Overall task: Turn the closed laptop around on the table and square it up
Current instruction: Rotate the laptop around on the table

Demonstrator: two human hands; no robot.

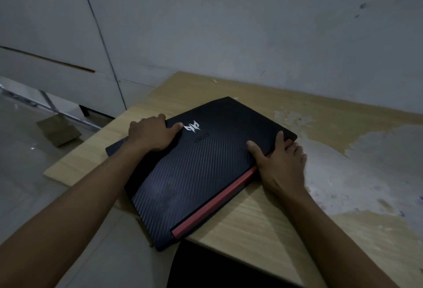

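Between both hands, the closed laptop lies askew on the table; the left hand grips its far edge, and the right hand clasps the red-striped side, fingers seemingly curled underneath.

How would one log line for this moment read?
laptop: closed, askew on table | left hand: grips its left edge | right hand: grips its right edge | squared: not yet

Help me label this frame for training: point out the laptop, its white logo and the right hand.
laptop (183, 173), head view, middle of the ribbed lid.
white logo (191, 126), head view, centre of the emblem.
right hand (282, 167), head view, back of the hand.
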